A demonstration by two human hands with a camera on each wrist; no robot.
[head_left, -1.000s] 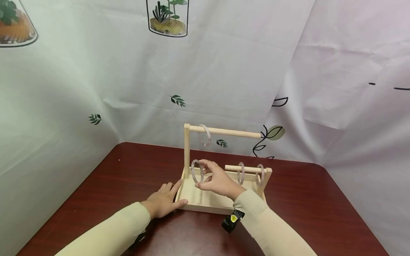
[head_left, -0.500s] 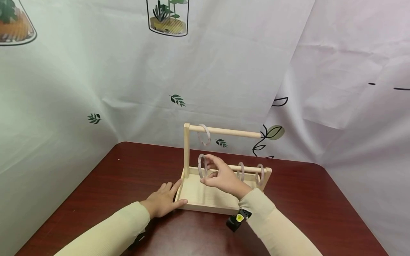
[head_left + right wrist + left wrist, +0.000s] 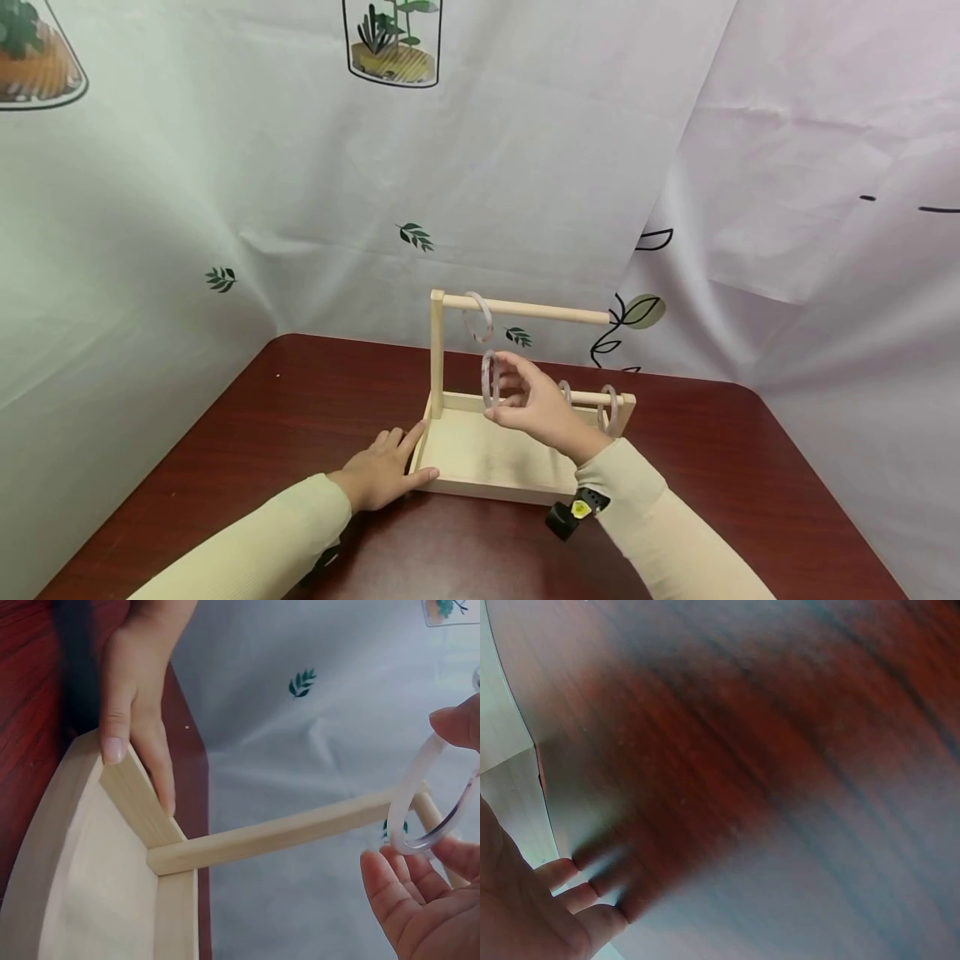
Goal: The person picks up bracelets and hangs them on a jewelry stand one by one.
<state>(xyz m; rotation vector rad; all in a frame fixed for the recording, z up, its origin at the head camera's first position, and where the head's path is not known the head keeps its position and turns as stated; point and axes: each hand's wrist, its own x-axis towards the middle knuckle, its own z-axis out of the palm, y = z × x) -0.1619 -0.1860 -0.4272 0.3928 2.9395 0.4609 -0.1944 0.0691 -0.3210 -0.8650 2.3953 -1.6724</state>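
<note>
My right hand (image 3: 546, 414) pinches a pale, translucent bangle (image 3: 486, 380) between thumb and fingers, holding it upright above the tray of a light wooden bangle stand (image 3: 480, 454). The bangle is off both bars, near the free left end of the lower bar (image 3: 588, 398). My left hand (image 3: 381, 473) rests with spread, fairly straight fingers on the tray's left front corner; the right wrist view shows its thumb and a finger along the tray wall (image 3: 135, 799). Another bangle (image 3: 489, 318) hangs on the upper bar (image 3: 547, 310).
Two more bangles hang on the lower bar, one (image 3: 566, 387) partly behind my right hand and one (image 3: 613, 408) near the right post. The left post (image 3: 437, 354) carries the upper bar. A dark red table (image 3: 720, 467) bears the stand, with white printed curtains (image 3: 525, 167) behind.
My right hand has carried the bangle up and to the right, from near the left post toward the lower bar's free end. The left hand stays on the tray corner.
</note>
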